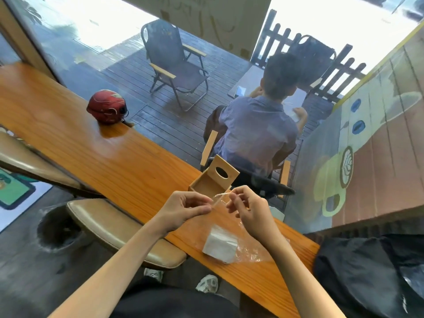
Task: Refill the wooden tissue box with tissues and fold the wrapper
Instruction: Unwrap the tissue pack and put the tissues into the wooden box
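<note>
— Step in hand, judged from the table (128,161)?

— Looked like working a thin strip of the clear wrapper (249,247), perhaps its torn-off seal, before loading the box. Left hand (183,208), grip pinched shut on the near-left end of that clear strip (220,195); right hand (249,211), grip pinched shut on its far-right end. Strip stretched taut between both, lifted above the table.

— Advice for doing it well?

— Best kept taut and pulled evenly, both pinches close to the film's ends, so as not to let thin plastic slip or curl. Then set aside, clear of the box mouth.

— And the things themselves, left to right?

— Far left, a red helmet (106,106), rounded and glossy, well apart. Table: long plank, orange varnished wood, shiny with visible grain. Wooden tissue box (207,183) just beyond the hands, pale unfinished-looking wood, square, lid with an oval slot tipped up, inside apparently bare. Nearer and to the right, tissues (220,245), a soft white square stack, lying partly in the crinkled, transparent wrapper at the table's near edge.
</note>
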